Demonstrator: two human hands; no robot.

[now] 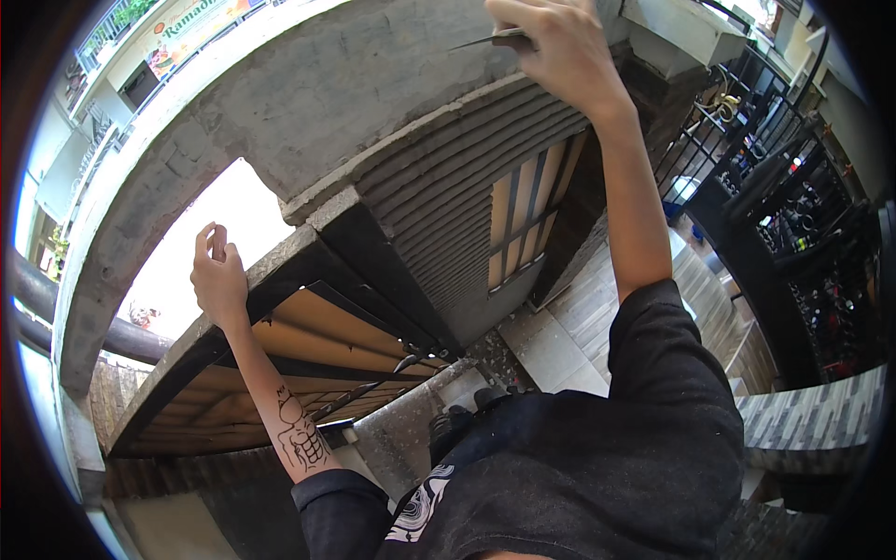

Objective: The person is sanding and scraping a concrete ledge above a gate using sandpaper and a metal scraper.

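High up, my right hand [569,61] is closed around what looks like a putty knife [487,40]. Its thin metal blade is seen nearly edge-on and points left, close to the rough grey concrete beam [373,70]; whether it touches is hard to tell. The handle is hidden in my fingers. On the left, my left hand [220,280] is raised with its fingers partly bent and apart, holding nothing visible. Its wrist lies by the top edge of a dark-framed gate [308,345] with tan panels, in front of a bright opening.
Below the beam stands a grey corrugated panel [439,205] beside a barred window [532,215]. Debris speckles the floor [490,359] near my feet. Black metal railings [728,140] are on the right. A banner [187,37] hangs beyond the beam.
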